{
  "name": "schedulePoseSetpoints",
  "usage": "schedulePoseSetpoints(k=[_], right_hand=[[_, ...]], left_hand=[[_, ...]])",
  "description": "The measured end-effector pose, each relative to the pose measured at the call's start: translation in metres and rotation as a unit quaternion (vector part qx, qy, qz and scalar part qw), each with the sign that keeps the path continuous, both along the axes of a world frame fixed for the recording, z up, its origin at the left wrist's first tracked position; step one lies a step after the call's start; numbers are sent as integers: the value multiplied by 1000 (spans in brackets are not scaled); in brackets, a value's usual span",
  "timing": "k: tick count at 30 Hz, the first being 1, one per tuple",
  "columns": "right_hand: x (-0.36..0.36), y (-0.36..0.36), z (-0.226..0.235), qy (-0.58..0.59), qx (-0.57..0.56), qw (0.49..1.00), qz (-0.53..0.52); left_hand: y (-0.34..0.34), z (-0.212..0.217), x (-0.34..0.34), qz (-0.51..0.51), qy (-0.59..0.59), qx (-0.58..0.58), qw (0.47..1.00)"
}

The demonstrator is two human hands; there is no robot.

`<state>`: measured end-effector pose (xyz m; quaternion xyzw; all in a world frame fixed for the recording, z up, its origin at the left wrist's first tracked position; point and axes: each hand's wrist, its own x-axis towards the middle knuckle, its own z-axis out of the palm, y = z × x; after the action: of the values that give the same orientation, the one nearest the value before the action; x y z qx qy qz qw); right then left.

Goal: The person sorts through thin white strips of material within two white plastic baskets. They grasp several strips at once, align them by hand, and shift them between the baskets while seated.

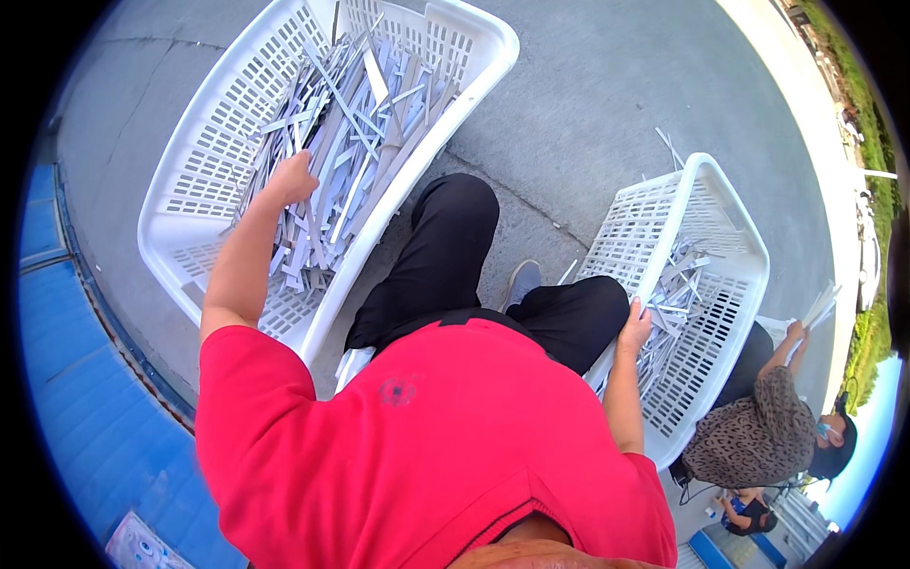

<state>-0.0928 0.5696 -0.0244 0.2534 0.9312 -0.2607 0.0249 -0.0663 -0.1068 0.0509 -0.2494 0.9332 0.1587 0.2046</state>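
Note:
A large white plastic basket on the left holds a heap of thin grey and white strips. My left hand reaches over its near side into the heap, fingers closed around some strips, though the palm side is hidden. On the right stands a second white slatted basket with a smaller tangle of similar strips inside. My right hand is closed over its near rim, thumb up, and holds no strip that I can see.
My bent knees lie between the baskets. Beyond the right basket a person in a patterned top holds a bundle of pale strips. Another person is farther off. Blue panels line the left. Grey concrete extends ahead.

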Motion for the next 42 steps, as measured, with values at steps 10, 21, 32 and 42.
schedulePoseSetpoints(k=[10, 21, 32, 42], right_hand=[[0, -10, 10, 12, 16, 1000, -9], [2, -13, 12, 22, 83, 996, 1], [4, -14, 18, 3, 48, 999, -11], [0, -7, 8, -13, 52, 998, -28]], left_hand=[[-20, -101, 52, 108, 83, -200, 970], [42, -111, -19, 88, -82, -155, 981], [17, -83, -27, 167, -79, -85, 979], [-52, 33, 25, 87, -81, -254, 960]])
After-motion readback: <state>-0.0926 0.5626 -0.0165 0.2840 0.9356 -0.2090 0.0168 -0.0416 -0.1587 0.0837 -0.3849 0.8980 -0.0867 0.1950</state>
